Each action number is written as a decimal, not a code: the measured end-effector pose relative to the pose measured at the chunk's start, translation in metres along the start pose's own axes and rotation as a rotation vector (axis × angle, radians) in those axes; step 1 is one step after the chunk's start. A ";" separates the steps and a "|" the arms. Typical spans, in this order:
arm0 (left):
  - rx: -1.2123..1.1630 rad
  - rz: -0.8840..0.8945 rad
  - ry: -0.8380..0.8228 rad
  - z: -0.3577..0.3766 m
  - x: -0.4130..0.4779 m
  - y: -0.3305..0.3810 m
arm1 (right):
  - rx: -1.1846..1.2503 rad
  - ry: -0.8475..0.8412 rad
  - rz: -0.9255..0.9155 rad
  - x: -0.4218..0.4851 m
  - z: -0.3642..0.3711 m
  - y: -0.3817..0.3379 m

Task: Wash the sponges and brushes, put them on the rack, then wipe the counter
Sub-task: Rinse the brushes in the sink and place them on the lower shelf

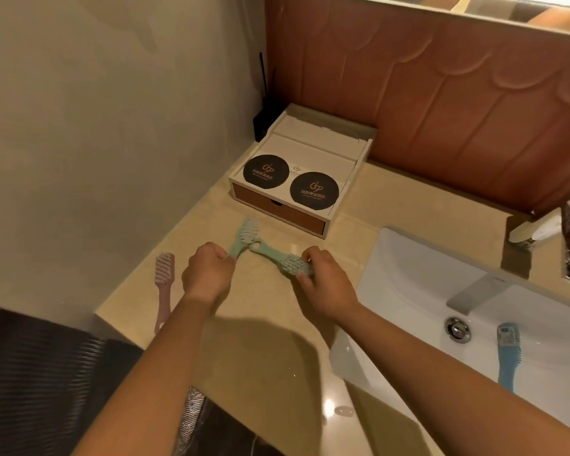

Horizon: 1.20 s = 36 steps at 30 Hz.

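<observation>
Two green brushes (pixel 248 233) gripped (pink brush (pixel 164 271) at counter (pixel 270 343) edge).

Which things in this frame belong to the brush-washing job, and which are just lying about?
Job: left hand gripping green brush; right hand holding second green brush; pink brush on the counter; blue brush in the sink.
Lying about: white drawer box; two black coasters on it; black holder in the corner.
</observation>
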<state>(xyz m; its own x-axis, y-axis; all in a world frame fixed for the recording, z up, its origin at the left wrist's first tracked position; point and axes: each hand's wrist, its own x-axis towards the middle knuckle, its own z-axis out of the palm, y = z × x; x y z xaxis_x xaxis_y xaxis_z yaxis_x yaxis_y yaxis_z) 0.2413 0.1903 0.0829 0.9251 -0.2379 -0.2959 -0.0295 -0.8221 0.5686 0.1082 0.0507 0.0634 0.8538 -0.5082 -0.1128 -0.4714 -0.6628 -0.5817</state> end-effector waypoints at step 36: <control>-0.318 0.439 -0.788 0.165 -0.307 0.182 | 1.390 0.588 0.534 -0.282 -0.212 0.206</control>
<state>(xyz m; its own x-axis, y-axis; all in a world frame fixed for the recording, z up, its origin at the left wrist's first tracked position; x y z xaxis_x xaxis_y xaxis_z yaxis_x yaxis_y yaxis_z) -0.1104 0.0281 0.1507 0.3316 -0.8668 -0.3723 -0.1017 -0.4252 0.8994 -0.2766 -0.0588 0.1464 0.3101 -0.8559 -0.4139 0.1639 0.4770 -0.8635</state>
